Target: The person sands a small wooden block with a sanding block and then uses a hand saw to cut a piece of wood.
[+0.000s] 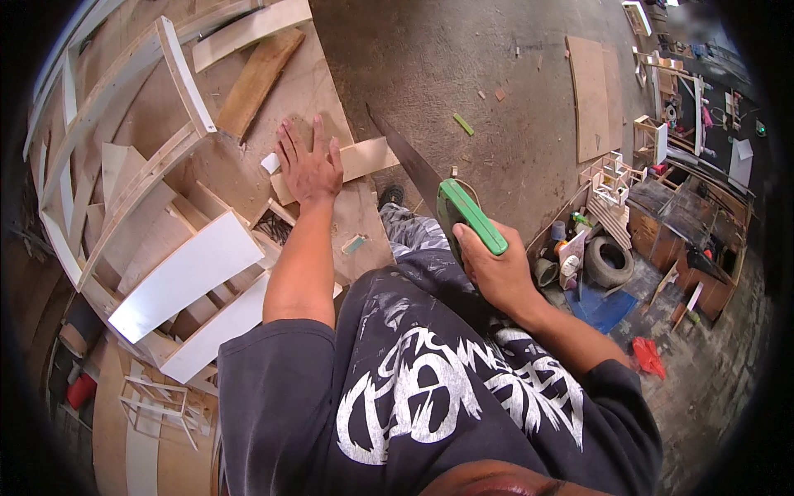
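My left hand (310,169) lies flat with fingers spread on a short pale wooden strip (365,159), pressing it against the plywood worktop (351,217). The strip's right end juts past the worktop's edge. In my right hand (503,271) is a handsaw (422,176), gripped by its green handle. Its dark tapering blade points away and to the left, right at the strip's overhanging end; whether the teeth touch the wood I cannot tell. A small white block (270,163) sits beside my left fingers.
A brown board (259,83) and curved wooden frame pieces (186,78) lie on the worktop, with a white-faced wooden unit (186,273) at left. On the floor to the right are plywood sheets (589,99), a tyre (609,263), a blue sheet (602,307) and a red bag (648,357).
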A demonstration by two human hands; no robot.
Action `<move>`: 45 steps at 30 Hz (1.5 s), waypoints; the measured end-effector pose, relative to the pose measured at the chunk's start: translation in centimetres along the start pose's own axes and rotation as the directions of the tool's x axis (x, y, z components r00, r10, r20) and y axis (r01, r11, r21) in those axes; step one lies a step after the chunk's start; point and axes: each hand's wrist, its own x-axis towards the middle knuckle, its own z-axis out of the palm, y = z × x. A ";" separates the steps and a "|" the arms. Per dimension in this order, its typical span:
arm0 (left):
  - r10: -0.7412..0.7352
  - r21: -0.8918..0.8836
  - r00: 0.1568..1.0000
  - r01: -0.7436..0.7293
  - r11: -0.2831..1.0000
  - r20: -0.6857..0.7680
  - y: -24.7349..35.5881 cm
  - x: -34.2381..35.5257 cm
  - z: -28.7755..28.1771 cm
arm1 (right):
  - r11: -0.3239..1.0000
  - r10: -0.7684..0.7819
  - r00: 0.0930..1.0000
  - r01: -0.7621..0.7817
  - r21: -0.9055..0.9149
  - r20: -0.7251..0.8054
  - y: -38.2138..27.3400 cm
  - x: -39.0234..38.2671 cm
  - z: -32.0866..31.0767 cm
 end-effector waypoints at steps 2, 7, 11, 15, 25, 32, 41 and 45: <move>0.000 -0.008 1.000 0.000 1.000 -0.004 0.0 0.0 -0.1 | 0.993 -0.067 0.998 0.065 -0.097 -0.012 0.6 1.7 0.6; -0.013 -0.051 1.000 0.012 0.999 -0.022 0.2 0.1 -0.4 | 0.889 -0.366 0.929 0.332 -0.314 -0.056 2.3 8.8 2.7; -0.013 -0.049 1.000 0.012 0.999 -0.018 0.0 -0.3 -0.1 | 0.930 -0.225 0.974 0.210 -0.302 -0.015 -1.1 7.1 2.1; -0.009 -0.061 1.000 0.008 0.998 -0.028 0.1 -0.1 -0.1 | 0.941 -0.204 0.979 0.198 -0.275 0.007 -1.2 3.1 0.5; -0.024 -0.024 0.999 0.024 0.999 -0.022 0.2 0.3 0.1 | 0.926 -0.162 0.986 0.140 -0.351 -0.035 -1.1 9.2 3.7; -0.017 -0.059 0.999 0.014 0.998 -0.041 0.4 0.0 -0.2 | 0.975 -0.099 0.993 0.085 -0.203 -0.060 1.4 3.3 -0.2; -0.020 -0.064 0.999 0.018 0.998 -0.041 0.0 -0.1 -0.1 | 0.881 -0.319 0.942 0.254 -0.399 -0.106 0.6 12.7 5.5; -0.038 -0.083 0.998 0.033 0.996 -0.055 0.4 0.0 -0.4 | 0.949 -0.249 0.968 0.249 -0.195 0.022 1.2 5.3 1.3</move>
